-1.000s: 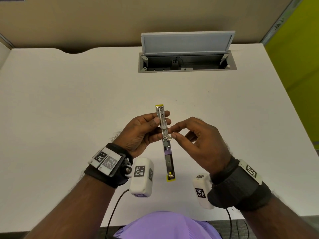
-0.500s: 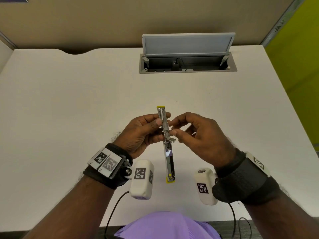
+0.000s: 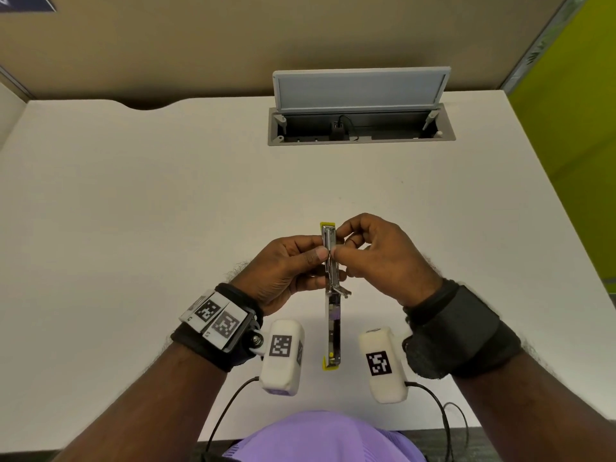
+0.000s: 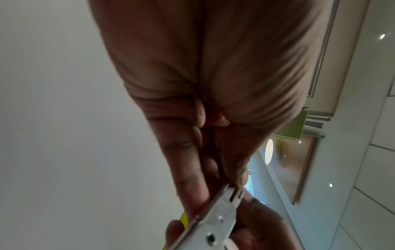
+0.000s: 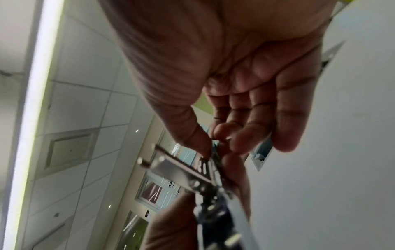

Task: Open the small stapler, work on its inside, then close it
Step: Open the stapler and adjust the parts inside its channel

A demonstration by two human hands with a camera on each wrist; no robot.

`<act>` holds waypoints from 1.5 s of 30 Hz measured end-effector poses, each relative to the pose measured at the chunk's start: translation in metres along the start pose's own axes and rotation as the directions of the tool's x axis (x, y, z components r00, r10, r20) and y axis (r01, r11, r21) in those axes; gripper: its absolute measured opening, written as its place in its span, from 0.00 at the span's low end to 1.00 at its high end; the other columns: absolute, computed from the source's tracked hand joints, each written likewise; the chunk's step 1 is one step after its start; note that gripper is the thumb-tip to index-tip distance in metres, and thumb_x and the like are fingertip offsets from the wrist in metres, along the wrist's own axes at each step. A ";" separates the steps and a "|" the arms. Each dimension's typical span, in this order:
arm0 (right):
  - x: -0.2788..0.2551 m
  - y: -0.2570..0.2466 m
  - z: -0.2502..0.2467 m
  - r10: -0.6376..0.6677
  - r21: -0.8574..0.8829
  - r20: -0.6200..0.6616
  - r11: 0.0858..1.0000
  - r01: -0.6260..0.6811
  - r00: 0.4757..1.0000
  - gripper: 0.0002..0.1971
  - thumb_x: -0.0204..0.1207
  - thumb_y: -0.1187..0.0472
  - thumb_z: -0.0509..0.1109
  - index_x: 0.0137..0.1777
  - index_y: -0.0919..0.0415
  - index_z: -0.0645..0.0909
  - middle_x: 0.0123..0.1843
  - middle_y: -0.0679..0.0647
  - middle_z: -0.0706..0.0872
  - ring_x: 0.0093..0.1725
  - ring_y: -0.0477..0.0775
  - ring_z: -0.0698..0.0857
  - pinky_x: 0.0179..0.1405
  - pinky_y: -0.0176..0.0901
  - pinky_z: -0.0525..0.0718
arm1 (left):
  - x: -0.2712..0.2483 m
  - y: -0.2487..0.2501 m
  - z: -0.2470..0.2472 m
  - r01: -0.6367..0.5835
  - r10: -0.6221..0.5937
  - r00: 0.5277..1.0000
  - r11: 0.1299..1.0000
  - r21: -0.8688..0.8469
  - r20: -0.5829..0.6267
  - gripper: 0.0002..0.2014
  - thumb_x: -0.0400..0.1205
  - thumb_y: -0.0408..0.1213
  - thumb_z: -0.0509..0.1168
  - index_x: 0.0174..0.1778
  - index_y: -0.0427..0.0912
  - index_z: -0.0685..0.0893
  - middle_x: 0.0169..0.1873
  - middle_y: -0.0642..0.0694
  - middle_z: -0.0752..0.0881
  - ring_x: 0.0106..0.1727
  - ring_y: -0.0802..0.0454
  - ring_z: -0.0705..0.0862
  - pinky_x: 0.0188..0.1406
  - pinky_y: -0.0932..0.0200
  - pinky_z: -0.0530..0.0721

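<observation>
Both hands meet above the white desk [image 3: 133,201], and we read the scene downward in size from there. Our left hand [image 3: 283,271] grips the small stapler [image 3: 332,295] from the left, thumb curled onto the upper metal rail and fingers wrapped behind it; in the left wrist view we see the same fingers [image 4: 188,177] closing on the bright steel magazine [image 4: 215,218], with a sliver of yellow plastic at its edge. Our right hand [image 3: 383,261] comes in from the right, thumb and forefinger pinched together against the rail just beside the left thumb, the remaining fingers loosely curled; the right wrist view shows this pinch at the metal channel, though blur prevents us from telling whether anything small lies between the fingertips [image 5: 205,145]. We hold the stapler in the air between the hands, opened out into one long straight line: the metal staple channel with its yellow tip [image 3: 327,225] points away from us, the hinge sits just below the hands, and the dark base with its yellow end [image 3: 330,365] points toward our body. At the far edge of the desk we note a grey cable hatch [image 3: 361,125] with its lid [image 3: 361,91] raised. Smallest, a black plug [image 3: 337,126] sits inside the hatch.
</observation>
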State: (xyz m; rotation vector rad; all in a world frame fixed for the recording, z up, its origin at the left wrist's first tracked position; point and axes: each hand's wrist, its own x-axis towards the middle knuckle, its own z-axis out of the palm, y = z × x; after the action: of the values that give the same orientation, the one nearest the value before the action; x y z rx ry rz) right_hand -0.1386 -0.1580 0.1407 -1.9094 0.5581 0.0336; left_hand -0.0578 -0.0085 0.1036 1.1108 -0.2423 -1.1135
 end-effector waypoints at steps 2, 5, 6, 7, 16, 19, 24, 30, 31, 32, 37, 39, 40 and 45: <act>0.003 -0.001 0.000 0.066 0.098 0.039 0.993 -0.069 0.997 0.09 0.70 0.63 0.74 0.50 0.59 0.82 0.33 0.53 0.85 0.27 0.50 0.84 0.35 0.49 0.86 | 0.000 -0.001 0.000 0.013 -0.013 1.000 1.000 0.006 -0.001 0.14 0.79 0.32 0.61 0.59 0.36 0.84 0.43 0.44 0.93 0.44 0.45 0.92 0.40 0.60 0.90; 0.005 -0.001 0.000 0.164 0.192 0.103 0.965 -0.181 0.981 0.09 0.69 0.64 0.73 0.50 0.61 0.82 0.34 0.54 0.86 0.26 0.49 0.82 0.37 0.50 0.87 | 0.000 -0.002 -0.001 0.025 -0.024 1.000 0.999 0.044 -0.014 0.13 0.77 0.34 0.63 0.57 0.39 0.86 0.44 0.46 0.93 0.44 0.45 0.92 0.40 0.61 0.90; 0.006 -0.001 0.000 0.186 0.206 0.124 0.956 -0.209 0.975 0.09 0.69 0.64 0.73 0.49 0.61 0.83 0.34 0.54 0.86 0.27 0.49 0.82 0.40 0.51 0.88 | 0.000 -0.001 -0.002 0.025 -0.024 1.000 0.997 0.066 -0.017 0.13 0.76 0.35 0.64 0.56 0.40 0.86 0.44 0.46 0.93 0.44 0.44 0.92 0.40 0.60 0.90; 0.006 0.000 0.000 0.204 0.220 0.143 0.947 -0.232 0.969 0.07 0.69 0.64 0.73 0.48 0.59 0.83 0.34 0.53 0.86 0.28 0.49 0.82 0.42 0.53 0.89 | 0.000 -0.001 -0.003 0.027 -0.025 0.999 0.995 0.091 -0.020 0.13 0.76 0.35 0.65 0.56 0.41 0.87 0.44 0.46 0.93 0.44 0.44 0.92 0.40 0.60 0.90; 0.006 0.006 0.001 0.184 0.233 0.083 0.952 -0.199 0.979 0.06 0.71 0.59 0.74 0.47 0.57 0.83 0.36 0.54 0.85 0.28 0.50 0.82 0.43 0.54 0.89 | 0.001 -0.007 -0.006 0.035 -0.032 0.999 0.994 0.100 -0.036 0.11 0.82 0.28 0.61 0.56 0.37 0.86 0.44 0.44 0.92 0.44 0.43 0.92 0.43 0.55 0.91; 0.001 0.007 -0.001 0.062 0.193 0.042 0.979 -0.069 0.997 0.07 0.74 0.58 0.72 0.51 0.57 0.82 0.40 0.51 0.84 0.31 0.52 0.83 0.43 0.54 0.88 | 0.002 -0.007 -0.010 0.009 -0.011 0.996 1.000 -0.016 -0.091 0.12 0.82 0.28 0.59 0.58 0.36 0.85 0.42 0.44 0.92 0.42 0.44 0.92 0.39 0.59 0.90; -0.018 0.004 -0.011 -0.217 0.048 0.093 0.976 0.214 0.972 0.09 0.68 0.51 0.77 0.45 0.49 0.83 0.44 0.45 0.87 0.34 0.54 0.86 0.36 0.42 0.87 | 0.003 -0.005 -0.018 -0.031 0.006 0.984 0.990 -0.140 -0.179 0.13 0.82 0.30 0.60 0.61 0.33 0.82 0.43 0.42 0.90 0.41 0.46 0.92 0.37 0.62 0.89; -0.021 0.008 -0.005 -0.499 -0.211 0.064 0.839 0.501 0.864 0.04 0.72 0.56 0.76 0.45 0.52 0.85 0.42 0.42 0.84 0.35 0.48 0.84 0.37 0.44 0.86 | 0.006 -0.007 -0.014 -0.028 0.006 0.985 0.992 -0.126 -0.172 0.15 0.82 0.31 0.60 0.64 0.33 0.82 0.44 0.42 0.91 0.41 0.49 0.91 0.41 0.59 0.91; -0.021 0.009 -0.005 -0.518 -0.234 0.050 0.826 0.514 0.854 0.04 0.73 0.56 0.75 0.45 0.53 0.85 0.43 0.43 0.84 0.35 0.47 0.84 0.38 0.43 0.86 | 0.006 -0.007 -0.014 -0.026 0.004 0.985 0.992 -0.124 -0.173 0.15 0.82 0.31 0.61 0.64 0.33 0.82 0.44 0.42 0.91 0.42 0.49 0.91 0.43 0.58 0.91; -0.020 0.010 -0.004 -0.530 -0.259 0.028 0.815 0.518 0.847 0.05 0.74 0.55 0.74 0.46 0.54 0.86 0.43 0.44 0.84 0.36 0.46 0.84 0.38 0.41 0.86 | 0.007 -0.007 -0.013 -0.025 0.003 0.984 0.992 -0.124 -0.176 0.15 0.82 0.31 0.61 0.64 0.33 0.82 0.45 0.41 0.91 0.42 0.49 0.91 0.44 0.58 0.91; -0.019 0.013 -0.001 -0.566 -0.335 -0.066 0.788 0.516 0.822 0.06 0.75 0.54 0.73 0.46 0.55 0.86 0.43 0.47 0.86 0.39 0.42 0.83 0.39 0.37 0.86 | 0.007 -0.003 -0.012 -0.018 -0.006 0.984 0.991 -0.135 -0.178 0.14 0.83 0.31 0.61 0.63 0.34 0.83 0.43 0.42 0.92 0.40 0.50 0.91 0.38 0.62 0.90; -0.018 0.014 0.001 -0.585 -0.366 -0.062 0.767 0.527 0.809 0.06 0.76 0.54 0.71 0.47 0.55 0.86 0.42 0.48 0.87 0.39 0.45 0.84 0.38 0.42 0.87 | 0.006 -0.002 -0.009 -0.012 -0.010 0.987 0.991 -0.137 -0.160 0.13 0.83 0.30 0.59 0.62 0.33 0.82 0.41 0.43 0.92 0.38 0.51 0.92 0.34 0.64 0.89; -0.017 0.014 0.003 -0.594 -0.386 -0.052 0.753 0.533 0.802 0.07 0.77 0.53 0.70 0.48 0.54 0.86 0.41 0.49 0.87 0.39 0.46 0.84 0.38 0.45 0.86 | 0.006 -0.002 -0.008 -0.010 -0.011 0.989 0.991 -0.136 -0.149 0.13 0.83 0.29 0.58 0.62 0.33 0.81 0.40 0.44 0.93 0.36 0.52 0.92 0.33 0.65 0.89; -0.014 0.012 0.007 -0.584 -0.401 -0.060 0.757 0.517 0.809 0.09 0.77 0.53 0.68 0.49 0.55 0.87 0.39 0.50 0.88 0.39 0.49 0.85 0.40 0.46 0.85 | 0.005 0.000 -0.004 -0.006 -0.009 0.992 0.992 -0.126 -0.125 0.14 0.84 0.28 0.56 0.63 0.32 0.80 0.36 0.47 0.93 0.36 0.55 0.91 0.33 0.67 0.87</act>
State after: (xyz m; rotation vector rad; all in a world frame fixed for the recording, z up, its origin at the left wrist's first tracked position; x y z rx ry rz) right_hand -0.1541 -0.1504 0.1309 -2.4004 0.0748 -0.4600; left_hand -0.0526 -0.0101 0.0996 1.0632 -0.0716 -1.0418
